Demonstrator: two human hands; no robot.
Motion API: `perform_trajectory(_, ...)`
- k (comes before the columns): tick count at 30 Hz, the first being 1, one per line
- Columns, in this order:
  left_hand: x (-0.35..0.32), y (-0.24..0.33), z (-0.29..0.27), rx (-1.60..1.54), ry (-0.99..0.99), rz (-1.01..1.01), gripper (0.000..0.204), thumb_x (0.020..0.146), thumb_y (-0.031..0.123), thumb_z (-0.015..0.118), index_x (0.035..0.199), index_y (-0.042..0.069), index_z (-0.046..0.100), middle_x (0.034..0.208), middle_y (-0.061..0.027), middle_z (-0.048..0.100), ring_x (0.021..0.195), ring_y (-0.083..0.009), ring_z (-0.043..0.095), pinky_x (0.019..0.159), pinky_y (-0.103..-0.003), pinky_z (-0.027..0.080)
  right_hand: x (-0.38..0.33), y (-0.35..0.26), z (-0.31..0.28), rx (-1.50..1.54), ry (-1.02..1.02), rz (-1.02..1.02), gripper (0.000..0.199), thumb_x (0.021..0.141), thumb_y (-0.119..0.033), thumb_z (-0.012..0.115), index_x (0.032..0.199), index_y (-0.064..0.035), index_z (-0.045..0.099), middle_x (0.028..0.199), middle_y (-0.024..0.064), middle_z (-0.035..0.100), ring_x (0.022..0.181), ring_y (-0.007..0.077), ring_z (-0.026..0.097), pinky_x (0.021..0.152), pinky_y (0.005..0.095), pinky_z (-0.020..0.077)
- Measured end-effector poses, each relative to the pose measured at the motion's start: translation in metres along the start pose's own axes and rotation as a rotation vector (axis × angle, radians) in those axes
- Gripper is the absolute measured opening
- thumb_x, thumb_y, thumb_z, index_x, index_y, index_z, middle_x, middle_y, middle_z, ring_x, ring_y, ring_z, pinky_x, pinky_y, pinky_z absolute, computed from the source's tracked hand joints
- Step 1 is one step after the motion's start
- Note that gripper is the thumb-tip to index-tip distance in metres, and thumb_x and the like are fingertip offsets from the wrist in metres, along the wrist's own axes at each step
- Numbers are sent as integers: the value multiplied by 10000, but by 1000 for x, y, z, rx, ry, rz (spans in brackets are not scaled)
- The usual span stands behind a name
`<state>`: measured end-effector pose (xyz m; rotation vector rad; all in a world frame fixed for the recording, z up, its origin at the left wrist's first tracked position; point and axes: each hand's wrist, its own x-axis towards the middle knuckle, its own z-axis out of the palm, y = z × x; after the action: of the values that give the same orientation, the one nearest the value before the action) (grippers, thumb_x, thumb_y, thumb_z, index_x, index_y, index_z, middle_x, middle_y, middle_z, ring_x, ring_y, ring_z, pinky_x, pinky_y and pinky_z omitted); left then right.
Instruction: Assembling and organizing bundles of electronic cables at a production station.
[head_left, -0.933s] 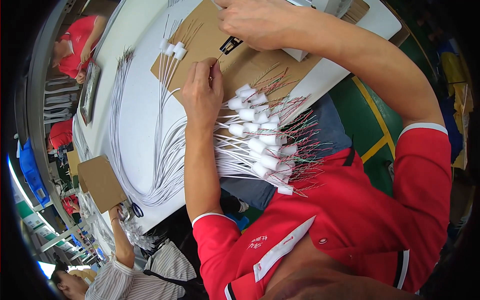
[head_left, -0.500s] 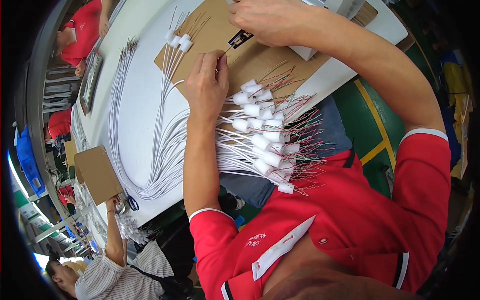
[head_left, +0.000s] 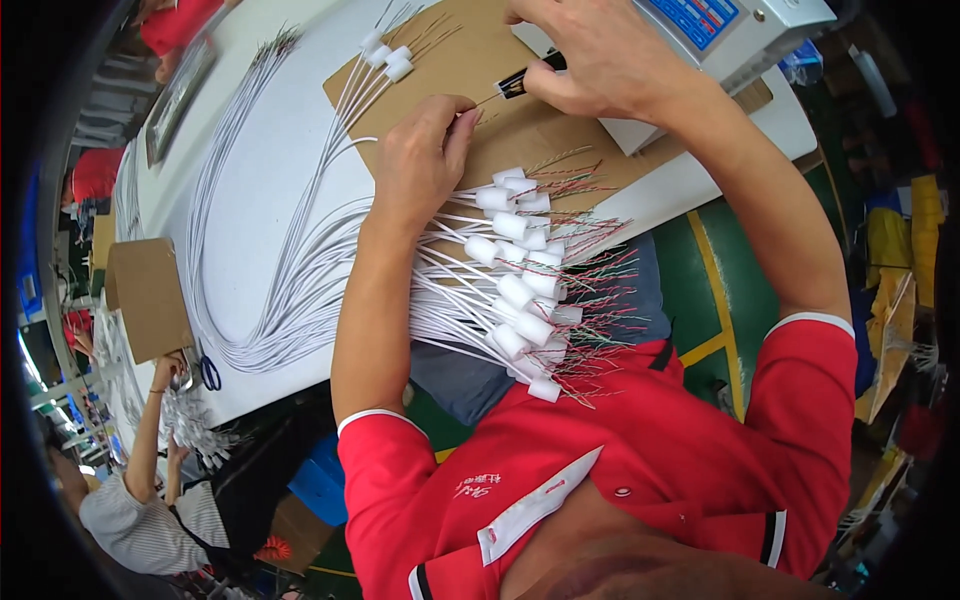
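My left hand (head_left: 420, 160) rests on a brown cardboard sheet (head_left: 470, 60) and pinches the end of a thin wire between thumb and fingers. My right hand (head_left: 590, 60) grips a small black tool (head_left: 520, 80) whose tip meets that wire end. Under my left wrist fans out a bundle of white cables (head_left: 300, 270) with white cylindrical caps (head_left: 520, 290) and bared red and green wire ends (head_left: 600, 300). Three more capped cables (head_left: 385, 55) lie on the cardboard's far left.
A white machine with a blue panel (head_left: 720, 30) stands behind my right hand. A cardboard box (head_left: 145, 295) and blue-handled scissors (head_left: 208, 372) sit at the table's left end, where another person (head_left: 140, 500) handles cables. A person in red (head_left: 95, 175) works further off.
The view has shifted so the hands sit lower and nearer. My right hand has brought the black tool down to the wire that my left hand pinches.
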<state>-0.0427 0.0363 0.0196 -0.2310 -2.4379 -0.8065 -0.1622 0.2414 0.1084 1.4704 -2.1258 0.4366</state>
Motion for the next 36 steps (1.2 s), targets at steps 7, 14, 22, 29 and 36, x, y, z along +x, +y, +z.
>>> perform_trajectory(7, 1, 0, 1, -15, -5, 19, 101, 941, 121, 711, 973, 28, 687, 894, -136, 712, 777, -334, 687, 693, -408, 545, 2, -2, -3, 1, -69, 17, 426, 708, -271, 698, 1018, 13, 636, 993, 190, 615, 1045, 355, 524, 990, 488, 359)
perform_trajectory(14, 4, 5, 3, -89, -42, -37, 139, 946, 146, 714, 1007, 24, 685, 909, -154, 708, 794, -337, 688, 711, -417, 542, 3, -3, -6, -19, -108, 8, 438, 700, -282, 696, 1019, 13, 639, 970, 180, 615, 1041, 352, 527, 990, 483, 357)
perform_trajectory(22, 1, 0, -12, -166, -162, -136, 288, 931, 243, 751, 1106, 20, 694, 918, -182, 699, 787, -338, 676, 726, -406, 540, -4, 17, 18, 177, 269, -314, 403, 676, -283, 701, 959, 0, 662, 955, 185, 624, 1029, 356, 536, 1006, 480, 353)
perform_trajectory(29, -5, -6, -21, -160, -228, -230, 322, 934, 268, 747, 1123, 12, 696, 916, -185, 695, 754, -328, 648, 724, -400, 536, 3, -1, -2, -227, -225, -178, 340, 690, -232, 695, 922, 16, 684, 905, 162, 655, 1027, 328, 569, 1019, 472, 359)
perform_trajectory(36, -4, -7, -39, -149, -147, -157, 221, 905, 160, 749, 1064, 11, 709, 879, -143, 688, 711, -256, 637, 647, -341, 526, 5, 3, 1, -283, -437, -114, 193, 732, -144, 683, 850, 6, 706, 898, 134, 679, 1012, 304, 589, 1014, 462, 369)
